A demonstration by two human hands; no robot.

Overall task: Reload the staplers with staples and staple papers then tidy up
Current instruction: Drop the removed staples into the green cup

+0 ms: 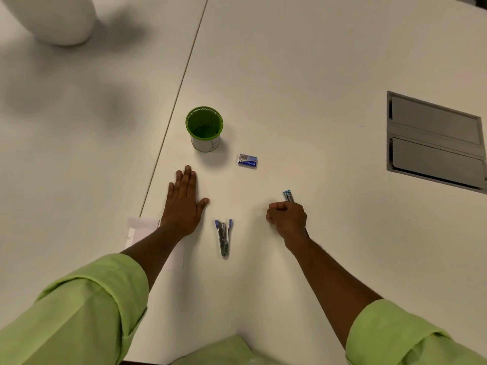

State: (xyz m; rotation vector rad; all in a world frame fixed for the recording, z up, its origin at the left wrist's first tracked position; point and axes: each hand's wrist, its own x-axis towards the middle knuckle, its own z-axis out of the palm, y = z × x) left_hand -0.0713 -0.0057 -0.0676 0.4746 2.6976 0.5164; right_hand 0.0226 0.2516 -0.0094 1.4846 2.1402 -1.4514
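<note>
A small stapler (224,237) with purple tips lies swung open on the white table (303,75), between my two hands. My right hand (287,218) grips a second stapler (288,196), whose blue-tipped metal end sticks out past my knuckles. My left hand (184,202) lies flat on the table, fingers straight, just left of the open stapler. A small blue staple box (247,160) sits beyond the staplers. White papers (142,227) lie under my left forearm, mostly hidden.
A green cup (204,129) stands upright beyond my left hand, left of the staple box. A grey cable hatch (434,140) is set into the table at the right. A table seam (181,83) runs past the cup. A white rounded object (56,18) stands far left.
</note>
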